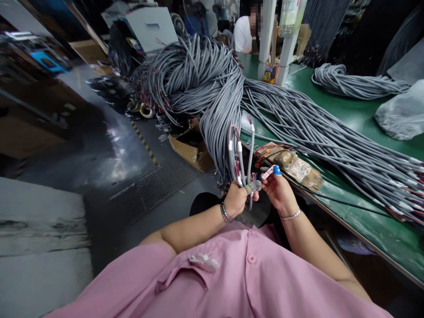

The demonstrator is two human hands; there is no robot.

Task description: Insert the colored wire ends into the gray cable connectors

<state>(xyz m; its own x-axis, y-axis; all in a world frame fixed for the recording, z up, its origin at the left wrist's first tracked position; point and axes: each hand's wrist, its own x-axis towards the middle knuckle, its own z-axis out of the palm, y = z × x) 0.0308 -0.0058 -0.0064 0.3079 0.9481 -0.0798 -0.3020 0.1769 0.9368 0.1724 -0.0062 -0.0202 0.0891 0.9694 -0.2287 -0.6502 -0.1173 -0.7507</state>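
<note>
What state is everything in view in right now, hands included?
Left hand: closed around held cables.
Right hand: pinching a small pink-and-white piece.
Held cables: coloured wires exposed at the ends.
Long cables: laid along the bench.
Cardboard box: open.
Plastic bag: crumpled.

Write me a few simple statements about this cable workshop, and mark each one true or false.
1. The left hand holds several grey cables. True.
2. The long cable bundle on the table is bright orange. False: it is grey.
3. A plastic bag lies on the table. True.
4. The open cardboard box sits on top of the table. False: it is lower down, beside the table.
5. The right wrist is bare. False: a bracelet circles it.
</note>
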